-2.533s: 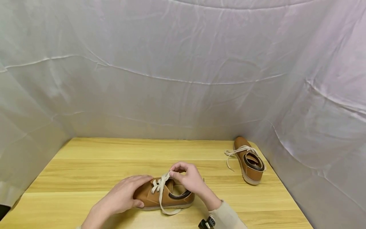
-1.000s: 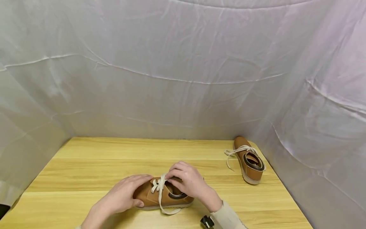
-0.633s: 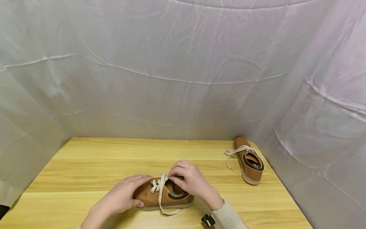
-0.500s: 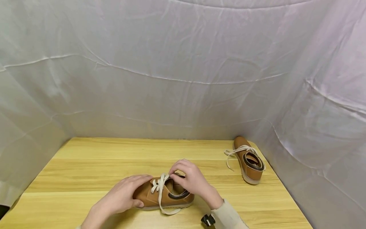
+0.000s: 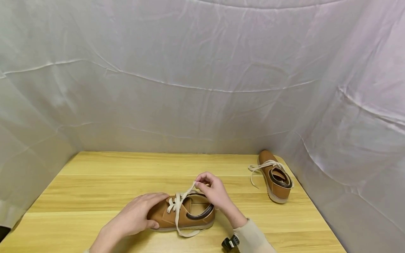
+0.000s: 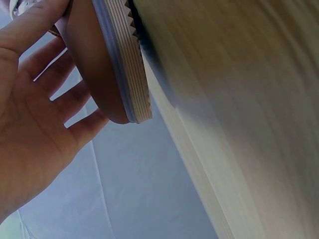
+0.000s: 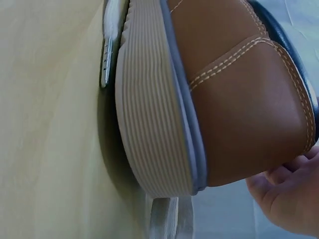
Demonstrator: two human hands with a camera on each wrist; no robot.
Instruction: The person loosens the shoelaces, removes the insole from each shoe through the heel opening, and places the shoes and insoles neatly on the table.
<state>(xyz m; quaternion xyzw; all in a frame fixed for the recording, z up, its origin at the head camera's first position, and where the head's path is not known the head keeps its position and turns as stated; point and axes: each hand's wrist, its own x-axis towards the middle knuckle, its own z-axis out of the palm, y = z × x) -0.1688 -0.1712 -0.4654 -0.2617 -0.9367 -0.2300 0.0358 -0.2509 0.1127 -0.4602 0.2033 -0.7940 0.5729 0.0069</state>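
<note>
A brown leather shoe with a dark padded collar lies sideways to me in the head view, toe to the left. My left hand grips its toe, thumb on the near side and fingers over the far side; the left wrist view shows the toe between them. Between thumb and forefinger, my right hand pinches a cream shoelace, pulled up taut above the shoe opening. The other lace end hangs over the near side onto the table. In the right wrist view, the heel partly hides my right hand.
A matching brown shoe stands at the back right of the wooden table, laces loose. Pale cloth walls enclose the back and sides. A small black device sits by my right sleeve.
My right hand has moved up and to the right from the shoe's tongue area, drawing the lace out with it and uncovering the opening. The left hand and both shoes have stayed put.
</note>
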